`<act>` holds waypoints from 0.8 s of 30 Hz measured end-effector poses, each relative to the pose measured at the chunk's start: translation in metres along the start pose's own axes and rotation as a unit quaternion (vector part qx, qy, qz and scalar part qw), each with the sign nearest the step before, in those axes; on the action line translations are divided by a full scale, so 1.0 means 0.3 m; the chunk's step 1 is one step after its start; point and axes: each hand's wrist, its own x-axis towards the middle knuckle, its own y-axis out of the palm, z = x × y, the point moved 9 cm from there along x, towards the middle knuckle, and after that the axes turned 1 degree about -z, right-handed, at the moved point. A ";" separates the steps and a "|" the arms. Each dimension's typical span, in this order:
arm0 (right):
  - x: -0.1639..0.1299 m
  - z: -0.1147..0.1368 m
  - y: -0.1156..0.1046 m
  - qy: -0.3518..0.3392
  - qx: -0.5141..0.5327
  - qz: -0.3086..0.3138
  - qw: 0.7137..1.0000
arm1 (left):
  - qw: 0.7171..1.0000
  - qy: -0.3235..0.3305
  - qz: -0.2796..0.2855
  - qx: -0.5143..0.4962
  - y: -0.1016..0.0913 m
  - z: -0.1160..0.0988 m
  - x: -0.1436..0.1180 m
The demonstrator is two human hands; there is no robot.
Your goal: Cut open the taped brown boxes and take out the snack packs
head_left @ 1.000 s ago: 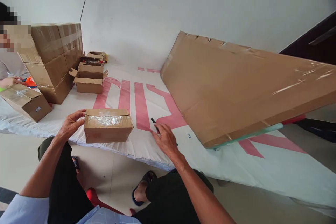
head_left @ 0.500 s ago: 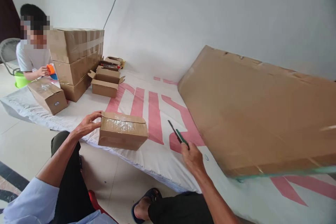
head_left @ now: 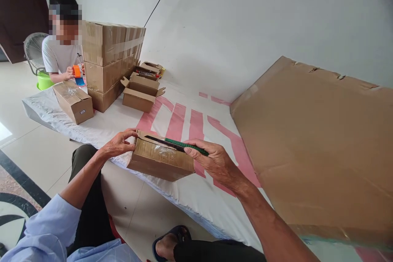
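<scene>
A taped cardboard box (head_left: 164,168) lies at the front edge of the cloth-covered surface, its near side slightly tilted. My left hand (head_left: 121,143) grips the box's left end between thumb and fingers. In my right hand (head_left: 215,159) is a knife (head_left: 187,145) with a long dark blade and a green ribbed handle. The blade lies along the box's top near the far flap edge; whether it has cut in, I cannot tell. Clear tape shines on the top.
Stacked cardboard boxes (head_left: 104,65) stand at the left, with a single closed box (head_left: 73,102) before them and an open box (head_left: 139,94) beside them. A person (head_left: 61,55) behind holds an orange object (head_left: 76,71). A large cardboard sheet (head_left: 316,143) leans at the right.
My right hand has brought the knife left onto the top of the box. My left hand stays on the box's left end. The view has shifted, moving the surroundings.
</scene>
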 end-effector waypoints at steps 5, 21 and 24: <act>0.041 0.028 0.026 -0.011 -0.013 0.031 0.999 | 1.000 0.000 -0.007 0.017 -0.002 -0.003 0.000; 0.100 0.076 0.011 -0.029 -0.074 0.059 0.995 | 0.999 0.002 0.000 0.033 -0.002 -0.003 0.010; 0.104 0.087 0.015 -0.044 -0.093 0.070 0.992 | 0.999 0.006 0.002 0.037 -0.001 -0.003 0.011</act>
